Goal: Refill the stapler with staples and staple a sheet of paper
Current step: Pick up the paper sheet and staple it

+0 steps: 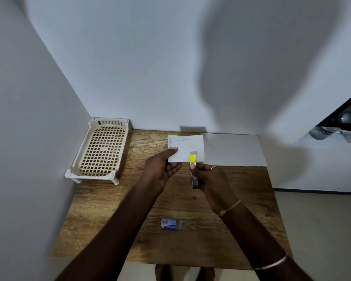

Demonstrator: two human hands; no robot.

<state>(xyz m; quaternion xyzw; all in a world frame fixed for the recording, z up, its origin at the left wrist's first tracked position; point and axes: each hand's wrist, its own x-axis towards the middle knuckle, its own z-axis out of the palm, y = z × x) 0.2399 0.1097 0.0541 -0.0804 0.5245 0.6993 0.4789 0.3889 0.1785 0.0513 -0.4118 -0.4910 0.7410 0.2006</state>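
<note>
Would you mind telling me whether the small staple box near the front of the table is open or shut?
Shut, apparently: the staple box lies flat on the table, with no flap raised or staples visible.

wood-grain table (pixel 241 199), perforated plastic basket (pixel 101 151)

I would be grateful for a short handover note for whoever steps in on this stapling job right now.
Left hand: holds the small white sheet of paper by its lower left corner, above the wooden table.
Right hand: grips the yellow-tipped metal stapler, its yellow end at the sheet's bottom edge.
The small blue staple box lies on the table near the front edge. A larger white sheet lies at the back right, a cream plastic basket tray at the back left.
Done: whether the stapler is refilled cannot be told. No staple is visible in the sheet.
Left: press the staple through.
</note>
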